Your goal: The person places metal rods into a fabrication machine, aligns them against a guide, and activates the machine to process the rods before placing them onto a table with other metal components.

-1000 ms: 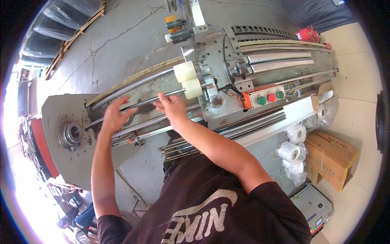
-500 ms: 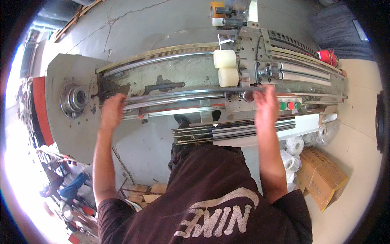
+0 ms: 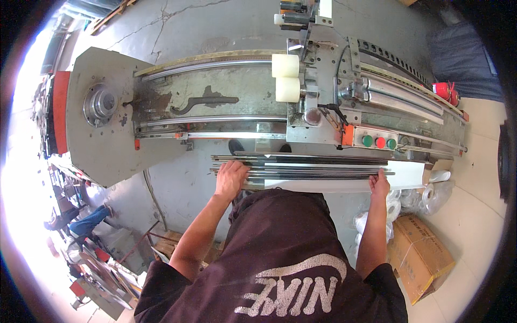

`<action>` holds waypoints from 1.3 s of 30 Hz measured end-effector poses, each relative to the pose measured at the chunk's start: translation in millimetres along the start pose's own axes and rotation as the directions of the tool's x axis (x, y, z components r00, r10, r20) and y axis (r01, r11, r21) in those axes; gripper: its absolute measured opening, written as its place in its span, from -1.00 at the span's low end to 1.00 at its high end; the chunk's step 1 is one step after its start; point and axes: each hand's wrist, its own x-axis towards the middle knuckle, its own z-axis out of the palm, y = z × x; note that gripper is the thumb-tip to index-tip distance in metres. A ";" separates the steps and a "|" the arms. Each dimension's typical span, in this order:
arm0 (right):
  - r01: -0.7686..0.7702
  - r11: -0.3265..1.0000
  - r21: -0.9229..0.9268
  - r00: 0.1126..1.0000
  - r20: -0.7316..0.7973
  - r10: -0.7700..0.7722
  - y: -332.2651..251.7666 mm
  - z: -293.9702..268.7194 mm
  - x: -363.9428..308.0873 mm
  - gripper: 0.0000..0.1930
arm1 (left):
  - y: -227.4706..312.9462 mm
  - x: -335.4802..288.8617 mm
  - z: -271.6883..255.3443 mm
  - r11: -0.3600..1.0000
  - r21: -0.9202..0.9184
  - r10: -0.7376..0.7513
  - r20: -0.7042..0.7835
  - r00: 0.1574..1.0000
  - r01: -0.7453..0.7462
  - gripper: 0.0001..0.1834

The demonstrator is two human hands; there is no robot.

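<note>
Several long, thin metal rods (image 3: 318, 175) lie side by side in front of my body, partly over a white sheet or board (image 3: 407, 175). My left hand (image 3: 231, 178) is closed over the rods near their left ends, its fingers curled down and partly hiding them. Near the right end of one rod, my right hand (image 3: 380, 184) pinches it between thumb and fingers. Just beyond the rods stands a long grey machine (image 3: 237, 86) with a carriage, two cream rollers (image 3: 286, 78) and bright guide rails.
A hook-shaped wrench (image 3: 210, 101) lies on the machine bed. The control box (image 3: 377, 141) has green and red buttons. To the right are plastic-wrapped rolls (image 3: 431, 195), a cardboard box (image 3: 420, 258) and a red fire extinguisher (image 3: 446, 92). A round chuck (image 3: 100, 105) sits at the machine's left end.
Both hands have come down from above the machine's rails, where they held a long rod, to the rods nearer my body. My view has shifted, and the wrench shows fully.
</note>
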 end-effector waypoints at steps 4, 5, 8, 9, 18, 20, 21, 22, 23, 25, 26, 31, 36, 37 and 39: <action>-0.002 0.994 -0.113 0.999 0.044 0.007 6.1 -5.4 22.8 -0.63 | 1.2 3.7 17.8 0.999 -0.024 -0.036 -0.019 0.999 0.036 -0.74; -0.002 0.989 -0.149 0.999 0.053 0.010 8.6 -7.8 30.2 -0.62 | -0.5 2.2 24.2 0.996 -0.040 -0.086 -0.061 0.994 0.083 -0.70; 0.011 0.968 -0.251 0.997 0.081 0.010 14.4 -7.8 28.6 -0.57 | -2.2 -12.4 34.6 0.962 -0.039 -0.272 -0.186 0.944 0.269 -0.52; 0.041 0.955 -0.293 0.993 0.118 -0.006 13.2 -8.1 24.6 -0.56 | -2.2 -15.1 35.5 0.935 0.021 -0.328 -0.321 0.888 0.353 -0.49; 0.467 0.640 -0.610 0.848 0.515 -0.128 -11.2 15.3 -24.6 -0.56 | -82.8 -27.8 52.8 0.349 -0.732 -0.871 -0.022 0.491 0.585 -0.55; 0.539 0.659 -0.524 0.785 0.596 -0.169 -1.7 32.1 -42.2 -0.59 | -85.3 -19.5 45.1 0.287 -0.761 -0.857 0.066 0.510 0.582 -0.57; 0.576 0.638 -0.510 0.755 0.632 -0.176 0.0 41.0 -53.1 -0.60 | -88.3 -19.8 44.5 0.242 -0.793 -0.849 0.105 0.517 0.559 -0.58; 0.610 0.619 -0.495 0.725 0.664 -0.182 2.2 50.1 -65.9 -0.62 | -93.0 -20.1 44.9 0.196 -0.821 -0.837 0.145 0.528 0.536 -0.59; 0.642 0.600 -0.478 0.694 0.695 -0.188 3.5 58.8 -78.5 -0.63 | -98.0 -20.0 45.2 0.149 -0.845 -0.822 0.183 0.539 0.514 -0.61; 0.746 0.512 -0.426 0.599 0.766 -0.235 16.4 78.7 -94.0 -0.66 | -116.2 -29.9 52.9 0.194 -0.838 -0.810 0.157 0.565 0.510 -0.62; 0.793 0.464 -0.394 0.545 0.799 -0.253 23.4 88.3 -101.1 -0.67 | -123.8 -35.0 56.6 0.239 -0.810 -0.814 0.134 0.566 0.536 -0.61; 0.812 0.543 -0.214 0.344 0.927 -0.148 -0.5 145.2 -181.5 -0.71 | -115.9 -36.5 38.9 0.433 -0.617 -0.830 0.012 0.558 0.657 -0.55; 0.957 0.283 0.057 -0.002 0.982 -0.190 1.2 202.2 -228.6 -0.68 | -62.2 -24.7 -5.2 0.468 -0.674 -0.855 -0.183 0.485 0.572 -0.52; 0.977 0.159 0.146 -0.102 0.962 -0.254 6.7 211.0 -232.6 -0.65 | -46.7 -18.6 -24.9 0.444 -0.678 -0.864 -0.152 0.480 0.585 -0.53; 0.976 0.040 0.215 -0.202 0.958 -0.205 14.2 223.9 -238.0 -0.61 | -20.8 -11.1 -54.3 0.387 -0.694 -0.884 -0.094 0.457 0.606 -0.55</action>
